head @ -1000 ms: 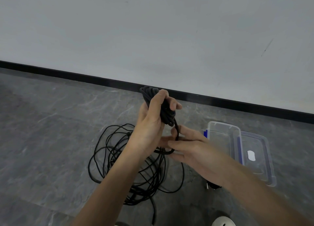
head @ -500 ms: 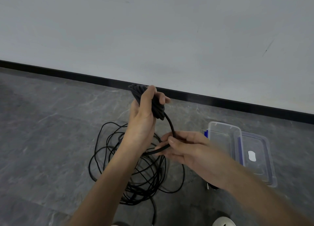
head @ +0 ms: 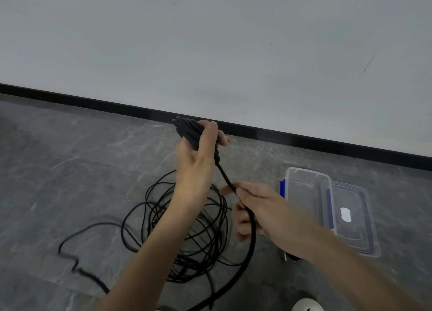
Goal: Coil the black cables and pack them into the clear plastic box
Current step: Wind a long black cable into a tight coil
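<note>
Your left hand [head: 196, 168] grips a tight bundle [head: 187, 129] of matte black cable, raised above the grey, marble-veined floor [head: 70, 170]. Your right hand [head: 259, 208] pinches the taut round strand [head: 224, 175] running down from it. A loose tangle [head: 187, 236] of thin loops sprawls behind your forearms, and the clear plastic box [head: 306, 194] sits open at right, beside what looks like its flat lid [head: 350, 236].

Plain indoor room: white wall [head: 210, 42], black skirting [head: 304, 140], grey floor [head: 70, 170].
</note>
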